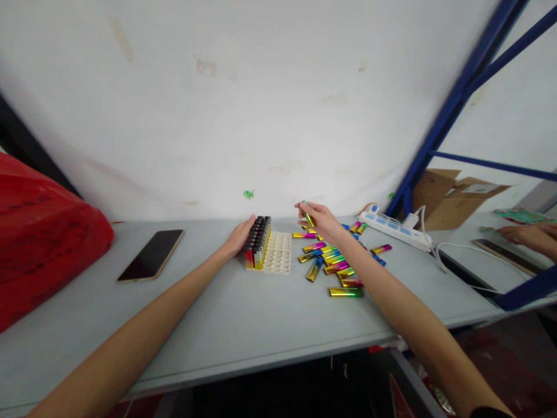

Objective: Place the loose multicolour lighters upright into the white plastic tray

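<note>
A white tray [278,253] with round holes stands on the table, its left part filled with rows of upright black-topped lighters [260,235]. My left hand [239,237] is closed against the left side of these rows, steadying the tray, with some fingers hidden behind it. To the right of the tray and above the table, my right hand [319,219] pinches one shiny gold-green lighter [309,219], held tilted. Below and beside that hand lies a loose heap of metallic lighters [333,259] in gold, pink, blue and green, partly covered by my right forearm.
A phone [151,255] lies left of the tray, near a red plastic bag [47,232]. At the right are a white power strip [394,229] with cables, a blue metal frame [452,110] and a cardboard box [450,197]. Another person's hand [528,237] shows beyond the frame.
</note>
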{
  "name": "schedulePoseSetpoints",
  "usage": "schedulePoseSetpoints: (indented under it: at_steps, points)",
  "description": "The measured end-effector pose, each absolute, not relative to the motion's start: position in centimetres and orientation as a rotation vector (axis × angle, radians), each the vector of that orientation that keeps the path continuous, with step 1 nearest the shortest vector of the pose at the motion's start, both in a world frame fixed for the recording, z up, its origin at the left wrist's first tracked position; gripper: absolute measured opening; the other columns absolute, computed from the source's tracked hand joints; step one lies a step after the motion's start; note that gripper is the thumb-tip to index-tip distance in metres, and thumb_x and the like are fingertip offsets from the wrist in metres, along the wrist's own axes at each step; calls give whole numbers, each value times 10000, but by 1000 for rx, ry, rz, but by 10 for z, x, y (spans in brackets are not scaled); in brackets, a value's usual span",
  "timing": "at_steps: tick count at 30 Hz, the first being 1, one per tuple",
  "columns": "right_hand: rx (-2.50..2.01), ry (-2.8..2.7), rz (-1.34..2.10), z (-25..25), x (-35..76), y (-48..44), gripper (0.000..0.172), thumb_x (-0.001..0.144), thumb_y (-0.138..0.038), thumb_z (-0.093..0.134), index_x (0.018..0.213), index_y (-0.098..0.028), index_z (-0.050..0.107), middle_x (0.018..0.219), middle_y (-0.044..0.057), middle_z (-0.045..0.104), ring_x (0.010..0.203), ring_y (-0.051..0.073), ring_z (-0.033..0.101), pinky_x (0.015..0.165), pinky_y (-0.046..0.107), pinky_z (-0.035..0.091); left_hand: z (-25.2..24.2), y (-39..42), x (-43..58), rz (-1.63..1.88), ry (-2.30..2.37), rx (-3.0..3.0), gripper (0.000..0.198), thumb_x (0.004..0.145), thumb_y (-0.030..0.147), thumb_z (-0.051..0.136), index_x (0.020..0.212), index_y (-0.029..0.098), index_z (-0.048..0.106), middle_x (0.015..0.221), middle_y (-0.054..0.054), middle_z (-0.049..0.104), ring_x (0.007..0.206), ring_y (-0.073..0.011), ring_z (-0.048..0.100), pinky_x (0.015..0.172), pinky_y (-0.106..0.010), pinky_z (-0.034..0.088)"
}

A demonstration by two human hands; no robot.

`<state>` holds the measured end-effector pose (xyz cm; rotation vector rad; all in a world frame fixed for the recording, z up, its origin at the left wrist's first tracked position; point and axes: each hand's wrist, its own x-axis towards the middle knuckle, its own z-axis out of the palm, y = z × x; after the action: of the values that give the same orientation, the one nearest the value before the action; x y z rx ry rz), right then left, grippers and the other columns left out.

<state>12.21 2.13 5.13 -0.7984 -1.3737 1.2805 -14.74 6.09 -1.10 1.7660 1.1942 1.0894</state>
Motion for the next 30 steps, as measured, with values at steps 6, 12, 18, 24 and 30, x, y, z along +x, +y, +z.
schedulePoseSetpoints:
  at_steps: [6, 12, 18, 24, 30]
  points:
    - [-903, -1669, 1155, 45, 85, -5, 392, 894, -618, 553, 911, -227, 542, 596, -89, 446, 448, 78, 357, 444, 212, 313, -12, 61, -147, 1082, 1185, 1774, 843, 820, 874, 338, 899, 129, 724, 891, -85, 764, 903, -282, 649, 864, -354, 487]
    - [-1147, -1837, 453, 23, 74, -17, 523, 916, -617, 476, 606, -202, 402, 575, -54, 309, 573, 101, 324, 544, 250, 248, -12, 60, -147, 1090, 1187, 1769, 832, 806, 886, 347, 848, 138, 707, 867, -76, 753, 889, -269, 639, 854, -352, 488]
    - [-1228, -1785, 350, 20, 69, -22, 458, 879, -473, 481, 548, -205, 313, 586, -45, 225, 558, 92, 284, 550, 263, 196, -14, 64, -148, 1102, 1184, 1774, 809, 810, 881, 352, 809, 144, 686, 823, -63, 738, 849, -254, 626, 838, -347, 481]
    - [-1230, -1814, 329, 19, 70, -20, 353, 835, -362, 462, 544, -205, 338, 569, -46, 245, 549, 93, 320, 549, 258, 202, -15, 64, -149, 1093, 1187, 1788, 793, 818, 874, 347, 788, 152, 673, 807, -64, 730, 844, -258, 619, 834, -352, 472]
    - [-1183, -1862, 350, 19, 73, -18, 440, 949, -492, 467, 628, -191, 471, 566, -49, 397, 572, 108, 413, 570, 245, 274, -15, 64, -148, 1101, 1192, 1777, 802, 814, 876, 354, 814, 143, 681, 839, -79, 739, 869, -268, 624, 855, -363, 473]
